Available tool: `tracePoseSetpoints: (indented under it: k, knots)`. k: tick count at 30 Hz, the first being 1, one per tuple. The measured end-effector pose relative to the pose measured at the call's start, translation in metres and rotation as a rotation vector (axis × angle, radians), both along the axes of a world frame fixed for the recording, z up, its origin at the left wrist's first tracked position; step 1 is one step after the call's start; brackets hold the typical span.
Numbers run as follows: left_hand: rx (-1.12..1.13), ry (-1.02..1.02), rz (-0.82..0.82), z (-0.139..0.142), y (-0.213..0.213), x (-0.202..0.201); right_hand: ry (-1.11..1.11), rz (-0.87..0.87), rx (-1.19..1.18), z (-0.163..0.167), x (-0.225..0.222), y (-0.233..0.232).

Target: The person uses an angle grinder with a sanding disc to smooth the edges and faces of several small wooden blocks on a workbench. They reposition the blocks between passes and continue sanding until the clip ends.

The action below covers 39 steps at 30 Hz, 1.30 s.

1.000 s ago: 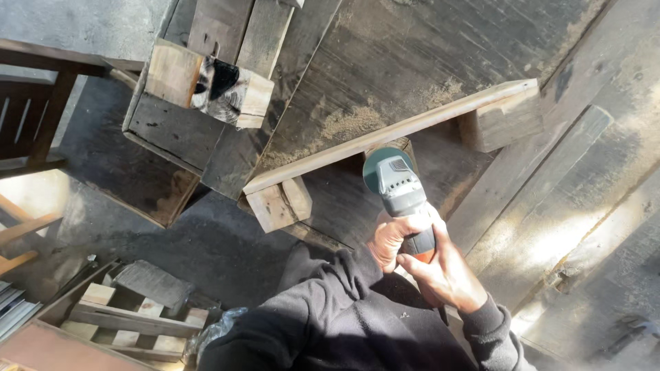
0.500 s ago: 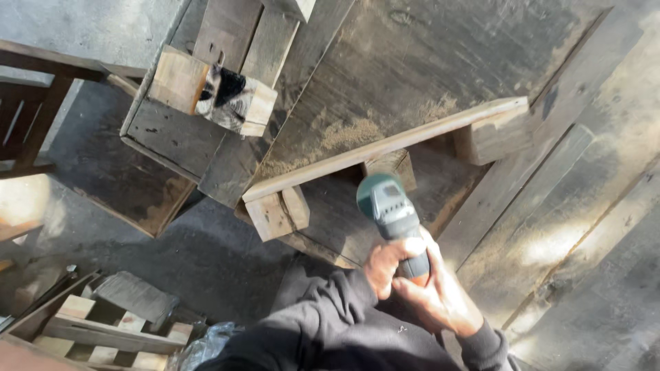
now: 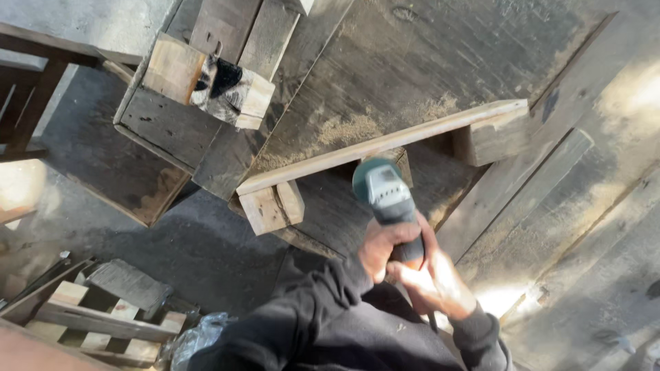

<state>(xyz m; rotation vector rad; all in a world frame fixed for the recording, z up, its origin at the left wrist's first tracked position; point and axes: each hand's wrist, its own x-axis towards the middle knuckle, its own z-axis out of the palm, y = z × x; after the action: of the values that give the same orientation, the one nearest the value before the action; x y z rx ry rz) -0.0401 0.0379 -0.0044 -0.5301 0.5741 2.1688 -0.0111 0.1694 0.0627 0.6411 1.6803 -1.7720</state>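
1. The weathered wooden platform (image 3: 440,62) fills the upper view, sawdust heaped on it.
2. A pale plank (image 3: 385,145) lies across two wooden blocks (image 3: 271,206).
3. The green power tool (image 3: 385,196) now sits closer under the plank's edge than a second ago.
4. The left hand (image 3: 385,247) and right hand (image 3: 436,278) both clench its handle.

Pale label (image 3: 382,180) atop green grinder (image 3: 385,196)
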Motion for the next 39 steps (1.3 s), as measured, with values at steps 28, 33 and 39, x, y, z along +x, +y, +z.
tracePoseSetpoints:
  k: [28, 33, 39]
  knots:
    - [-0.084, -0.08, -0.238, -0.02, 0.045, -0.012, -0.064, 0.009, 0.239, -0.01, 0.005, 0.041]
    - [0.013, -0.229, -0.29, -0.024, 0.04, -0.012, 0.118, 0.008, 0.217, -0.009, 0.003, 0.04]
    - [0.004, -0.167, -0.191, -0.021, 0.034, -0.011, -0.078, 0.088, 0.355, -0.006, -0.002, 0.04]
